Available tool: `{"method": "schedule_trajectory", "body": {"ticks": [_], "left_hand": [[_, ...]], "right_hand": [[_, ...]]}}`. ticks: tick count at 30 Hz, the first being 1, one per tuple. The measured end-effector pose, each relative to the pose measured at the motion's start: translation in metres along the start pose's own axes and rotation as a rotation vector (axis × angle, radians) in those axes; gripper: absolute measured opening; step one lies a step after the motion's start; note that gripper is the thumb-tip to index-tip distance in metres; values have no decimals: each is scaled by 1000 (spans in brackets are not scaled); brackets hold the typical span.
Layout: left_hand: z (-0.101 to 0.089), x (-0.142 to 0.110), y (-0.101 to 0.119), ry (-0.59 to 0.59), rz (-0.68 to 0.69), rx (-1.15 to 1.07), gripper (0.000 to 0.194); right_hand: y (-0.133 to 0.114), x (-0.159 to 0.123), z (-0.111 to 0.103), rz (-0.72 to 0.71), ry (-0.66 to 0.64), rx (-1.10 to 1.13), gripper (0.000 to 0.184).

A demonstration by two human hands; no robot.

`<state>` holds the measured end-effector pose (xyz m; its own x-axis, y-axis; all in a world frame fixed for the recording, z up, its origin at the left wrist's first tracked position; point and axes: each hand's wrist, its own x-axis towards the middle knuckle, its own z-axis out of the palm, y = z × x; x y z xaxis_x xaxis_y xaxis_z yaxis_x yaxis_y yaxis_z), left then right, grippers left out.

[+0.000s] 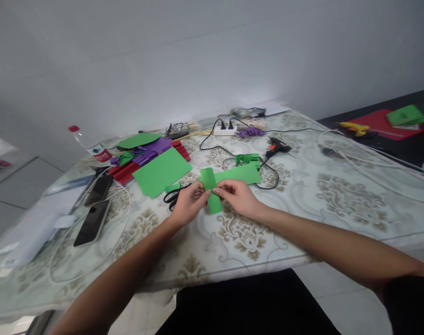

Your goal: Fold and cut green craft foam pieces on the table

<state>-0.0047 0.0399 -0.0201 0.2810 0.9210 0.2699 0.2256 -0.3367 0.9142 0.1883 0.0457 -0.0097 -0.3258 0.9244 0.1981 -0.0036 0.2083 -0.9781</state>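
Observation:
Over the table's front middle, my left hand (191, 201) and my right hand (238, 195) pinch a narrow strip of green paper (209, 184) from its two sides. The strip hangs nearly upright, tilted a little. Behind it lies a longer green paper piece (241, 173), partly covered by my right hand. Black-handled scissors (171, 197) rest beside my left hand, their blades hidden. A large green sheet (163, 172) lies to the left, and a bunch of cut green paper (247, 160) sits just beyond the long piece.
A black glue gun (277, 146) and a white power strip (225, 130) with cords stand farther back. Purple paper (156, 148), red paper (123, 173), a bottle (96, 148) and two phones (92, 223) are on the left. A yellow glue gun (354, 127) lies on the dark right-hand table.

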Motion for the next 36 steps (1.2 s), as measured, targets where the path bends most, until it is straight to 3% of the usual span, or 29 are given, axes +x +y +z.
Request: {"method": "schedule_trajectory", "body": {"ticks": [20, 25, 28, 32, 36], "left_hand": [[-1, 2, 1, 42, 60, 79, 21], [-4, 2, 4, 100, 185, 294, 18], [-5, 2, 6, 143, 245, 397, 15], [-3, 1, 5, 106, 185, 227, 12], [-1, 2, 4, 93, 149, 64, 13]], "right_hand": [[12, 4, -1, -10, 63, 78, 37], [11, 4, -3, -76, 159, -65, 34], [8, 2, -3, -19, 114, 10, 35], [3, 0, -2, 16, 19, 161, 26], [2, 1, -1, -18, 12, 221, 18]]}}
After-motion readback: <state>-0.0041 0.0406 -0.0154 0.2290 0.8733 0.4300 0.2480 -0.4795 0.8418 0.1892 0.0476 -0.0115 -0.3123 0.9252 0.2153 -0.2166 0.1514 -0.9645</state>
